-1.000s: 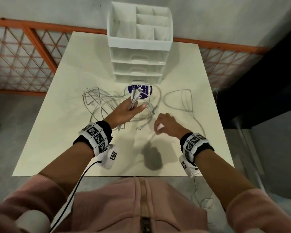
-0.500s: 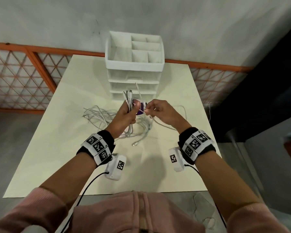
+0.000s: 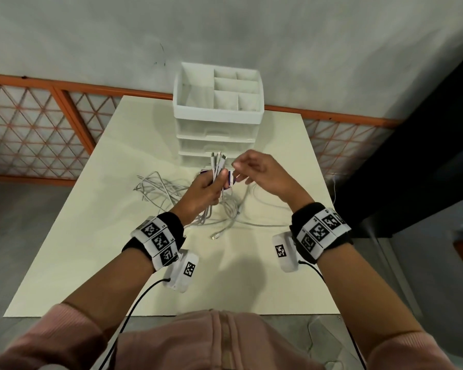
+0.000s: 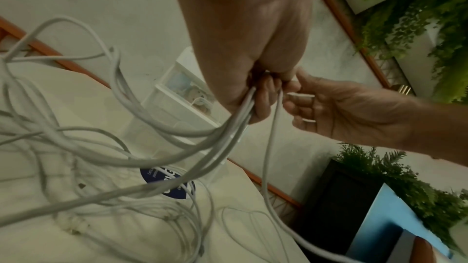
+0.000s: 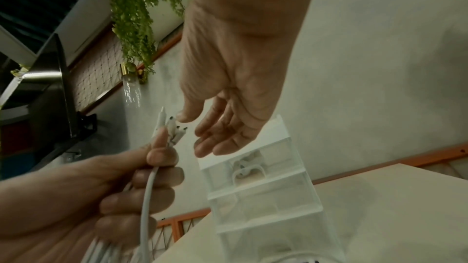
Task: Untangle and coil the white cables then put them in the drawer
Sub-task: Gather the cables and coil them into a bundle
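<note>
Your hands hover above the table's (image 3: 72, 236) middle, where tangled white cables (image 3: 161, 190) sprawl. The drawer unit (image 3: 217, 124) blocks the far edge's centre. Bare surface runs along the near edge and both sides.

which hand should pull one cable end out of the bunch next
Right. The right hand is free, its fingers relaxed beside the connector ends. The left hand is occupied gripping the bundle of white cables, so it should probably just hold them steady.
</note>
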A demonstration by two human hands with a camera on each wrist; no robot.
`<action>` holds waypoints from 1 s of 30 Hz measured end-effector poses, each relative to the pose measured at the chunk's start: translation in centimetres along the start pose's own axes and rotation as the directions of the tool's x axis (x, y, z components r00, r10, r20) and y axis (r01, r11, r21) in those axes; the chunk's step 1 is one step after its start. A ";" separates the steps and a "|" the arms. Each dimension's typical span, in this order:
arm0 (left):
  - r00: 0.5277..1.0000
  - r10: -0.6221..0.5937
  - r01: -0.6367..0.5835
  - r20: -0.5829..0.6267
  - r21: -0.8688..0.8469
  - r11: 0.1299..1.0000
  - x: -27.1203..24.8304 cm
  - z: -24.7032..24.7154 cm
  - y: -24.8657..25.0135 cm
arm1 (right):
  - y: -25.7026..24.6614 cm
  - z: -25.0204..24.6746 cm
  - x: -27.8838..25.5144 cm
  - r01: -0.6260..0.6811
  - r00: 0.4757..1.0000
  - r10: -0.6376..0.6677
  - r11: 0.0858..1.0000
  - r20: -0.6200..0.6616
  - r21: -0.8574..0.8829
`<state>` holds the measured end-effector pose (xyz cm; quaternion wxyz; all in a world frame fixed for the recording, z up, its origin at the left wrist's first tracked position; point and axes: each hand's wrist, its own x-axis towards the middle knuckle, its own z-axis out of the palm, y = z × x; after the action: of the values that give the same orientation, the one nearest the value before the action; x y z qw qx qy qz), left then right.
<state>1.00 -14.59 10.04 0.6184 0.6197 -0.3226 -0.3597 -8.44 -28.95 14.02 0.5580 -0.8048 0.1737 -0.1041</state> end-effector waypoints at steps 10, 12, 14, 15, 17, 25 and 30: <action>0.971 -0.067 0.082 0.231 -0.053 0.995 -0.4 0.2 1.1 | -2.2 -0.2 -0.7 0.079 0.995 -0.085 0.992 0.052 0.099; 0.961 -0.094 0.110 0.261 -0.046 0.993 -0.5 0.2 1.2 | -2.3 -0.3 -0.8 0.080 0.994 -0.087 0.993 0.069 0.092; 0.955 -0.111 0.129 0.275 -0.048 0.990 -0.5 0.2 1.3 | -2.4 -0.5 -0.7 0.078 0.994 -0.083 0.994 0.069 0.074; 0.954 -0.113 0.133 0.277 -0.055 0.990 -0.5 0.2 1.3 | -2.3 -0.5 -0.7 0.076 0.995 -0.081 0.995 0.064 0.071; 0.953 -0.110 0.137 0.282 -0.077 0.988 -0.5 0.1 1.3 | -2.3 -0.5 -0.7 0.079 0.995 -0.083 0.995 0.052 0.065; 0.923 -0.128 0.170 0.362 -0.086 0.982 -0.5 -0.3 1.8 | -2.3 -0.2 -0.6 0.110 0.993 -0.113 0.992 0.042 0.070; 0.918 -0.148 0.189 0.367 -0.077 0.979 -0.3 -0.6 2.0 | -2.4 -0.2 -0.3 0.126 0.992 -0.127 0.990 0.025 0.057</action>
<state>1.42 -14.12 12.07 0.5492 0.5335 -0.3551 -0.5364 -8.37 -28.22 16.38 0.5747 -0.7998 0.1114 -0.1327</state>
